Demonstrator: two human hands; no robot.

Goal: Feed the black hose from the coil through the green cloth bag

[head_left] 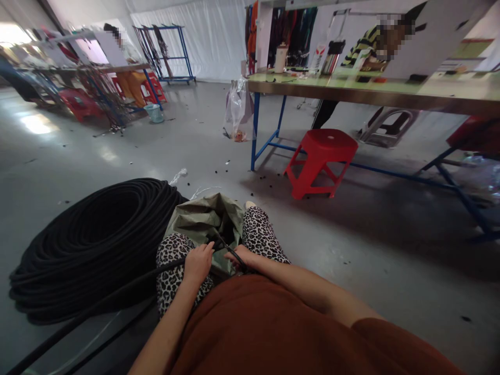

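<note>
Head view looked down at a seated person's lap, where the left hand (198,262) was closed around a black cable (117,294) running off to the big cable coil (89,245) on the floor, just left of the knees. The right hand (239,256) sat beside it, pinching the cable's end over a green bag (203,219) between the legs. Judging by its bulk, nearly all of the coil remained unworked, and only this end was in hand.
</note>
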